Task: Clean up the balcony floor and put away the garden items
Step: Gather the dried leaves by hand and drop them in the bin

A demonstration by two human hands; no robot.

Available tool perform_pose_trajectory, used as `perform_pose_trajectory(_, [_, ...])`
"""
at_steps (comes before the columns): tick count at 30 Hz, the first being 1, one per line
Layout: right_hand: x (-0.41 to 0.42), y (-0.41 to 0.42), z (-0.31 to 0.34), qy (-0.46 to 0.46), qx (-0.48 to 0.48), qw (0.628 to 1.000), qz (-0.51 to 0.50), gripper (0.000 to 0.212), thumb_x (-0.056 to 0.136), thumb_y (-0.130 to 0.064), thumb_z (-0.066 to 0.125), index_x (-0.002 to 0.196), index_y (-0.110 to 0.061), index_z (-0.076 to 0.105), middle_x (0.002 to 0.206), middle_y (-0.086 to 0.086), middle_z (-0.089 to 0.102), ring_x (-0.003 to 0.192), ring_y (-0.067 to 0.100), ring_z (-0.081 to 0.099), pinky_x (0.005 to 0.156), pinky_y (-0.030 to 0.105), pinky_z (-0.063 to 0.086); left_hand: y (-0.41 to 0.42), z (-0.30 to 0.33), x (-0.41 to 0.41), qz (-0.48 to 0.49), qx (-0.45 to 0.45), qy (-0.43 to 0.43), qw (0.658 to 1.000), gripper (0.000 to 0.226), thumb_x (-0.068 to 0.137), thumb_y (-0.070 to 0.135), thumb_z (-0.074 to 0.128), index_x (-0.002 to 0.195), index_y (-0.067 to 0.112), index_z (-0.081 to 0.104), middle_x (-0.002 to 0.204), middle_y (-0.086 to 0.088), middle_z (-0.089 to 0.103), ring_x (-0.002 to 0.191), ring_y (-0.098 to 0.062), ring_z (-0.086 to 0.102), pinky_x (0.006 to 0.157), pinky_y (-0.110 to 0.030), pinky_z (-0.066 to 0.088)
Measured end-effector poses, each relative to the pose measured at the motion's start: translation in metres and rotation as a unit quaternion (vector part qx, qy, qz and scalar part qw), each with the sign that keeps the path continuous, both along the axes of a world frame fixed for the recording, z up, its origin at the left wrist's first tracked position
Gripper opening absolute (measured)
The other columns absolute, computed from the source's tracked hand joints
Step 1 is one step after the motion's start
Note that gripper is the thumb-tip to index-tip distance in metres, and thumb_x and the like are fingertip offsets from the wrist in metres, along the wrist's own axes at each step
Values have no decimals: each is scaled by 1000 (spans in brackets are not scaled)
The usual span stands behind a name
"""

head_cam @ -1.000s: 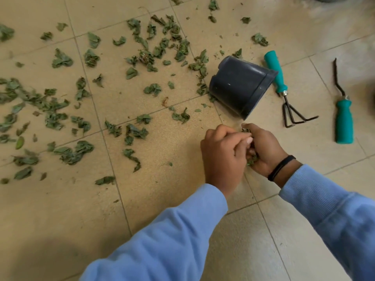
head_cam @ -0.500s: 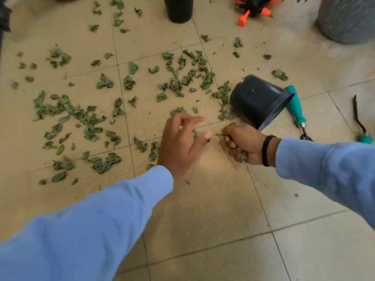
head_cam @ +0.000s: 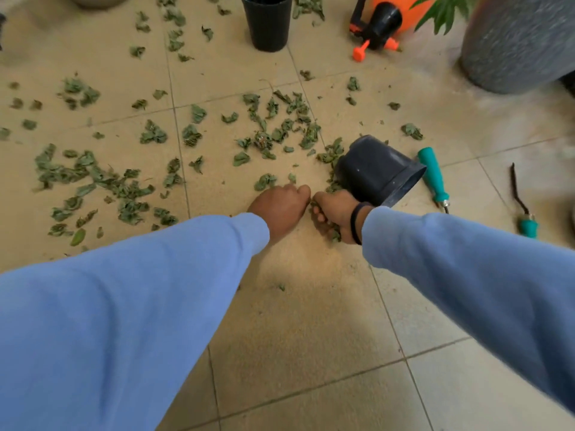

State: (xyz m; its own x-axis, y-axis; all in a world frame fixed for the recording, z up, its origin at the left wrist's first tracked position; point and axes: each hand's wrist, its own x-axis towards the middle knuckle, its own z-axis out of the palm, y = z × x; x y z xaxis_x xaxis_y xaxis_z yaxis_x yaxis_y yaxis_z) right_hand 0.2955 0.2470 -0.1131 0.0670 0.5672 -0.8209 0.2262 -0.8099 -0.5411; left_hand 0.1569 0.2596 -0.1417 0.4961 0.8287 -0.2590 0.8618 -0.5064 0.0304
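Change: half a second ago the left hand (head_cam: 281, 206) was spread with fingers apart over the floor; now its fingers are curled in and its fingertips meet the right hand (head_cam: 334, 214). Both arms reach further forward, and the view has tipped up to take in more of the far floor.
Left hand: closed into a loose fist, knuckles up; whether it has a leaf inside I cannot tell, as the fingers hide the palm.
Right hand: curled tight round a bunch of leaves, with green showing between the fingers and below the palm. It likely serves as the store while the left feeds pickings into it.
Leaves (head_cam: 118, 188): small, crumpled, dull green and dry-looking, strewn over the tan tiles (head_cam: 295, 321), thickest to the left and in a cluster ahead of the hands. The patch nearest the person holds only a crumb or two, so the clearing seems to run from near to far, with most still to do.
Pot (head_cam: 375, 169): dark plastic, tipped on its side just beyond the right hand, mouth facing right and toward the person; handy as a bin for the handful, I judge.
Rake (head_cam: 432, 178): teal handle, lying just right of the pot, its prongs hidden by the sleeve.
Second tool (head_cam: 522, 206): teal grip and dark thin shaft, further right, apart from the rake.
Far side: an upright black pot (head_cam: 267, 23), an orange sprayer (head_cam: 385, 20) and a grey planter (head_cam: 522, 42).
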Motion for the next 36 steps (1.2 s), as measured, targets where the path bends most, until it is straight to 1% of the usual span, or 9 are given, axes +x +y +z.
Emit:
perform_pose_trajectory(4, [-17,-6,5,132,-19,973,-191,35,98,-18,39,63,-17,45,49,0,39,34,13,30,34,19,25,7,39,-11,13,-103,-123,987,26,107,23,35,85,12,44,72,-7,52,63,-28,47,59,-36,32])
perform_pose_trajectory(9, [-66,-35,26,424,-31,850,-311,30,101,-24,42,74,-14,50,57,3,52,51,15,57,49,21,49,-43,85,-37,-39,66,-273,959,34,103,32,33,80,13,50,65,-1,49,60,-24,43,53,-35,26])
perform_pose_trajectory(13, [-80,-48,38,532,-8,777,-336,38,105,-29,36,79,-13,57,65,5,62,59,16,65,56,22,57,-56,84,-30,29,140,-361,922,28,102,25,36,76,16,44,70,3,38,71,-22,38,62,-39,32])
perform_pose_trajectory(18, [-74,-53,39,539,-16,793,-283,28,105,-27,40,98,-12,63,88,4,64,83,15,64,78,27,57,-58,60,-27,98,153,-314,932,21,97,26,40,83,14,51,98,-3,48,91,-23,41,75,-43,36])
perform_pose_trajectory(21, [-75,-46,31,505,-20,815,-283,32,105,-32,42,109,-11,65,103,7,66,104,20,61,106,33,44,-52,56,-31,95,150,-274,945,17,91,22,37,96,13,51,112,-7,49,96,-27,44,79,-47,38])
perform_pose_trajectory(23, [-79,-41,27,499,-14,818,-286,36,104,-37,42,110,-11,65,106,8,67,109,22,61,113,34,39,-52,55,-34,90,140,-272,948,28,88,20,35,109,13,52,121,-7,50,102,-27,48,83,-47,40])
perform_pose_trajectory(30, [-79,-33,18,519,7,812,-268,29,101,-32,44,91,-13,63,86,2,59,82,13,60,77,23,50,-48,44,-48,42,1,-398,917,48,98,33,31,137,18,54,132,0,52,124,-18,48,103,-40,34])
perform_pose_trajectory(33, [-70,-19,7,478,-40,806,-347,42,101,-28,39,60,-23,47,49,-7,38,36,6,33,34,16,22,-11,36,-57,19,20,-387,922,46,103,37,32,138,15,54,135,-5,53,124,-18,48,106,-39,35])
perform_pose_trajectory(36, [-66,-3,4,415,-61,805,-421,44,101,-28,33,57,-25,36,46,-9,29,33,7,20,33,13,12,44,22,-62,73,66,-291,952,48,98,8,51,145,16,47,146,-14,44,132,-29,44,110,-49,42])
